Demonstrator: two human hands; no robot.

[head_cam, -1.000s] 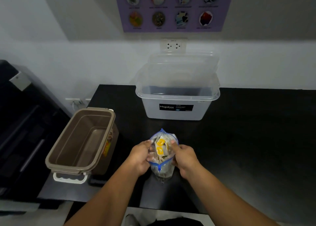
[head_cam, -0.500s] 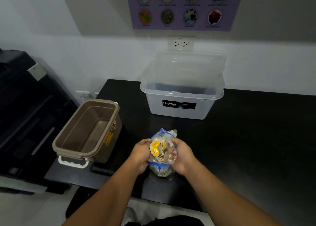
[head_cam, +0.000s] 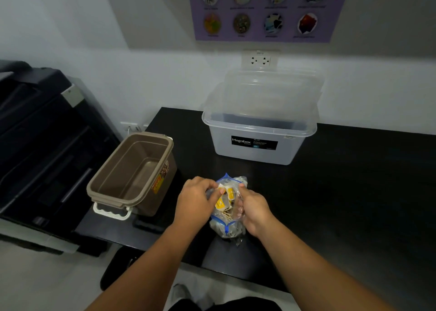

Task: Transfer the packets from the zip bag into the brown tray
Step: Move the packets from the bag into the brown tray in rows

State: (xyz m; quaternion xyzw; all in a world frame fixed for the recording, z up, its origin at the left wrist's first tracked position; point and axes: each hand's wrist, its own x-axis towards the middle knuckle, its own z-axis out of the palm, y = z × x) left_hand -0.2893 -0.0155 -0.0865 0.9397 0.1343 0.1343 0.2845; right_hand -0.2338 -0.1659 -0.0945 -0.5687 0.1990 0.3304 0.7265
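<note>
- Since half a second ago the left hand (head_cam: pixel 194 198) has pushed its fingertips further into the zip bag (head_cam: pixel 227 207), pinching at the yellow packets (head_cam: pixel 224 197).
- The right hand (head_cam: pixel 253 208) stays closed around the bag's right side.
- The bag stands on the black table (head_cam: pixel 342 193).
- The brown tray (head_cam: pixel 132 171), at left, holds no packets.

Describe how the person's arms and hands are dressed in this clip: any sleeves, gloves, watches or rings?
Both forearms are bare up to the frame's bottom edge, with no sleeve in view. The left hand and the right hand wear no gloves. No watch, bracelet or band shows on either wrist, and no ring shows on the visible fingers. No markings stand out on the arms.
</note>
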